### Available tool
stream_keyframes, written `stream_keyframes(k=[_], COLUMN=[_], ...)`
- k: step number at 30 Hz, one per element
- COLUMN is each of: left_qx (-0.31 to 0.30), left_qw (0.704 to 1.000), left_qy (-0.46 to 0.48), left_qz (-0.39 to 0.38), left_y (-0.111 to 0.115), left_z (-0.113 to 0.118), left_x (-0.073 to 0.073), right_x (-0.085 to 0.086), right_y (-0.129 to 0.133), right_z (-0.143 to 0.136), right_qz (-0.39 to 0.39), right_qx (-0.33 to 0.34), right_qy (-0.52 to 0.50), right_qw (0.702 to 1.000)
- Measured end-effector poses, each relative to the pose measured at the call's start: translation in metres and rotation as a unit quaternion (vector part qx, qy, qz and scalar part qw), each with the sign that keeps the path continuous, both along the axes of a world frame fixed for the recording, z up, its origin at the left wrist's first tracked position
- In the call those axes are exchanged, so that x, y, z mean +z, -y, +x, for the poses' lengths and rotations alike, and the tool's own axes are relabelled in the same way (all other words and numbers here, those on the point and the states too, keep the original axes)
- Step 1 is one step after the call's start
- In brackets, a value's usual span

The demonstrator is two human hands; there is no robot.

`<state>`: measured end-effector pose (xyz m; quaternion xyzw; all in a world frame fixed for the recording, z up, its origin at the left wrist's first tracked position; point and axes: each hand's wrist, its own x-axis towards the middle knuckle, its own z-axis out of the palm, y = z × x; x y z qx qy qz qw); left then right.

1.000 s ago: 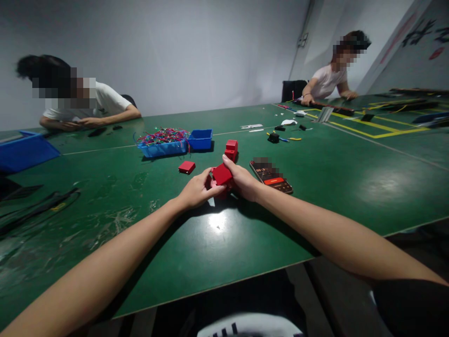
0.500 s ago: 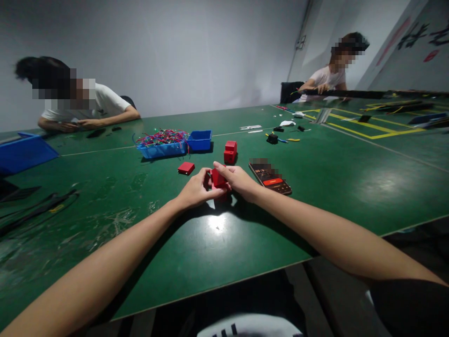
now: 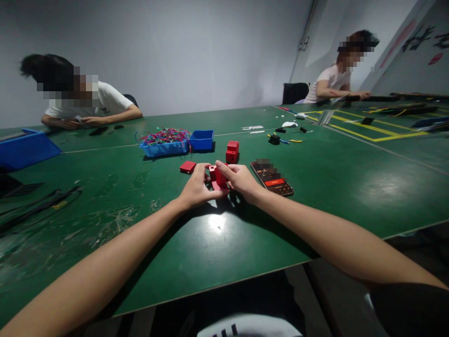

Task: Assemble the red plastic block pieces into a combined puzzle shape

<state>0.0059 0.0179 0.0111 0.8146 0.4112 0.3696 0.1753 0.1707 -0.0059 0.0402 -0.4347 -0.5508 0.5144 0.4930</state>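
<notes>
Between my two hands is a red block-like part with a small round hole in its upper left piece. My left hand grips it from the left, thumb below and fingers at its far side. From the right, my right hand closes on it with the thumb across its top. Fingers cover much of the part. Just beyond my hands stands a second red block with a rounded top. A flat red square piece lies on the table left of it, near my left fingertips.
On the green table, a phone lies right of my right hand. Behind are a blue bin of coloured wires and a smaller blue bin. Pliers lie farther right. Two people sit across the table.
The red part has turned in my hands, so its holed piece now shows. The view has shifted slightly. The person at the right has moved a hand to the right.
</notes>
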Motion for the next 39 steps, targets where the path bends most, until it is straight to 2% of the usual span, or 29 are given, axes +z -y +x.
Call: stream_keyframes(k=[6,13,18,30,39], left_qx=[0.041,0.039,0.028,0.012,0.01], left_qw=[0.999,0.999,0.998,0.995,0.996], left_qy=[-0.008,-0.009,-0.012,-0.011,-0.007], left_qz=[-0.004,0.025,0.059,0.095,0.088], left_y=[0.0028,0.0027,0.0002,-0.0014,-0.0005], left_z=[0.0013,0.0015,-0.0003,-0.0013,-0.0008], left_x=[-0.0003,-0.0011,-0.0043,-0.0039,-0.0017], right_x=[0.0014,-0.0012,0.0012,-0.0017,-0.001], right_y=[-0.0022,-0.005,-0.0046,0.0017,0.0018], right_z=[0.002,0.004,0.0036,-0.0015,0.0], right_qz=[-0.011,0.02,-0.008,0.04,0.045], right_qx=[-0.027,0.014,0.051,-0.033,-0.057], right_qy=[0.009,0.035,0.024,0.064,0.092], right_qw=[1.0,0.999,0.998,0.997,0.993])
